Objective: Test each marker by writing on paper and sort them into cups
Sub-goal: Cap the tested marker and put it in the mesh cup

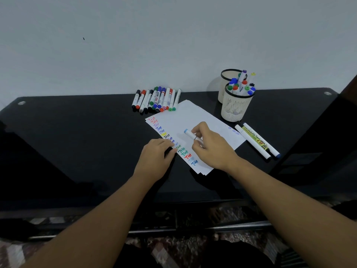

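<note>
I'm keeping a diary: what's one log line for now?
right hand: holds light-blue marker over paper | left hand: rests on paper edge | front cup: holds markers

Dim, cool light; soft glare on the glossy black table (77,132); wide-angle bending at edges.

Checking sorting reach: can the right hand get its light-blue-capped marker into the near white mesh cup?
Probably yes: the right hand holds the light-blue-capped marker over paper, nothing between it and the near white mesh cup.

The right hand (209,147) holds a light-blue marker (191,134) above the paper (195,117). The left hand (157,153) rests on the paper's edge. A cup (236,107) is full of markers.
</note>
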`<move>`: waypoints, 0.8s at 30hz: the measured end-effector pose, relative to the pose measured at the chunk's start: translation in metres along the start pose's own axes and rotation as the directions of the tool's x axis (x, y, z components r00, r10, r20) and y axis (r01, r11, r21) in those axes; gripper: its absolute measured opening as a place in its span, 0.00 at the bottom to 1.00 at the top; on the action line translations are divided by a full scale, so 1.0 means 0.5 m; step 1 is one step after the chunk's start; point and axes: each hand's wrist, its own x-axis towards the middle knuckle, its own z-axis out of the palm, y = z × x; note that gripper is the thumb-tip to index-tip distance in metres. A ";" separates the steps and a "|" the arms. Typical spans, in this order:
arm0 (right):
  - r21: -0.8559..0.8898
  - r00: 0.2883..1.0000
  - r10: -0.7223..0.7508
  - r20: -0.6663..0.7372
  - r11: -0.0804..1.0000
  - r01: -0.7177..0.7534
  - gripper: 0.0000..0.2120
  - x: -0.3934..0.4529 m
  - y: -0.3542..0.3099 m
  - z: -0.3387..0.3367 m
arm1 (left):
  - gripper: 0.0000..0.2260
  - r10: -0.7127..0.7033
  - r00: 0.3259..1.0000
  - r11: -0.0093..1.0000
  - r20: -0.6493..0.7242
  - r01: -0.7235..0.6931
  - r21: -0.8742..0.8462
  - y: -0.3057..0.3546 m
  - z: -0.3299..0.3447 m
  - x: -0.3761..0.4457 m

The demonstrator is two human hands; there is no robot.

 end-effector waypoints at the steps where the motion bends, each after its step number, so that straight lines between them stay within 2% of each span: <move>1: 0.000 1.000 -0.005 0.009 1.000 0.005 0.12 0.000 0.002 0.001 | 0.11 -0.002 1.000 1.000 -0.005 0.002 -0.002 -0.001 0.000 0.000; 5: 0.025 0.998 -0.045 0.035 0.999 0.045 0.24 0.005 0.004 0.003 | 0.11 -0.017 1.000 1.000 -0.009 0.017 -0.009 0.001 0.000 0.001; 15: -0.054 0.988 -0.119 0.100 0.991 0.125 0.15 0.004 0.009 0.009 | 0.11 -0.027 0.999 0.999 -0.022 0.026 -0.035 0.003 0.000 0.001; 18: -0.024 0.991 -0.081 0.105 0.996 0.084 0.16 0.002 0.017 0.014 | 0.11 -0.030 0.999 0.999 -0.025 0.029 -0.041 0.002 0.000 0.002; 22: 0.042 0.994 -0.021 0.110 0.999 0.017 0.23 0.013 0.019 -0.002 | 0.11 -0.036 0.999 0.999 -0.017 0.036 -0.036 0.004 0.000 0.002; 24: 0.033 0.994 0.013 0.107 0.999 -0.017 0.22 0.023 0.012 -0.018 | 0.12 -0.039 0.999 0.999 -0.017 0.038 -0.034 0.004 0.000 0.002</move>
